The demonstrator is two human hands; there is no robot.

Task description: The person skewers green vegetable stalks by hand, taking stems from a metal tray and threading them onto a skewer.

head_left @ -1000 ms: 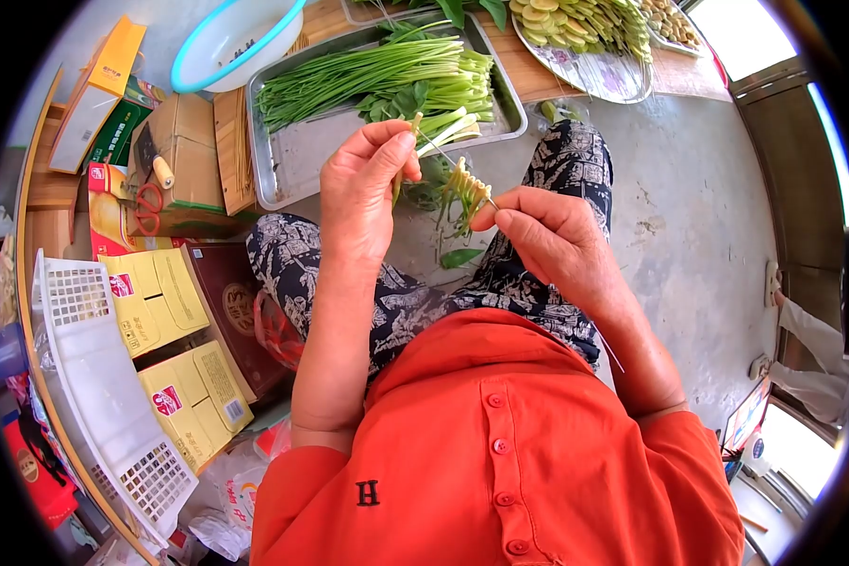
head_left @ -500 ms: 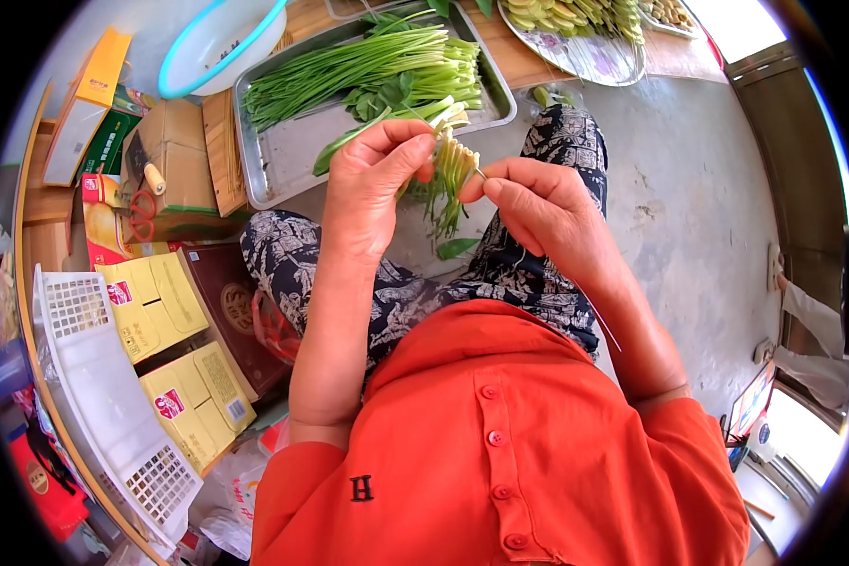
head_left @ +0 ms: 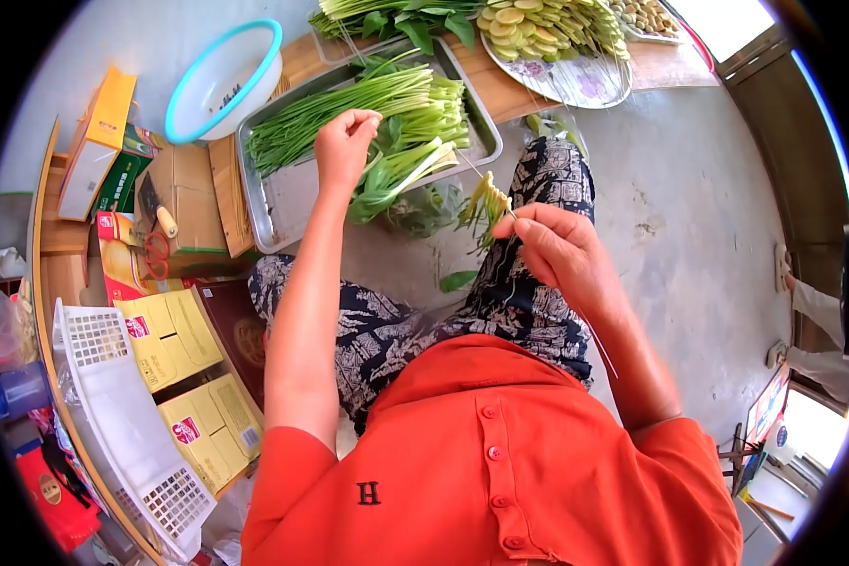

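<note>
My right hand [head_left: 558, 247] pinches a thin strand, or a thin stick, beside a small bunch of green stems [head_left: 486, 206] threaded on it by their pale ends. The strand's free tip points up and left from the bunch, and its tail [head_left: 598, 344] trails below my wrist. My left hand [head_left: 344, 151] is above the metal tray [head_left: 283, 203], its fingers pinched together; whether they hold anything is hidden. Long green stalks [head_left: 349, 108] fill the tray's far part. Closer to me, pale-ended leafy stalks [head_left: 406, 174] lie across its near edge.
A patterned plate [head_left: 571, 85] bears strung sliced pieces at the back right. A blue-rimmed basin [head_left: 222, 80] stands back left. Red scissors [head_left: 157, 255], a knife [head_left: 163, 215], yellow boxes [head_left: 170, 341] and a white plastic basket [head_left: 123, 415] are at left. A loose leaf [head_left: 458, 280] lies below the bunch.
My left hand has let go of the strung bunch and moved up and left over the tray. My right hand has kept the bunch and shifted slightly down. The head view has tilted a little.
</note>
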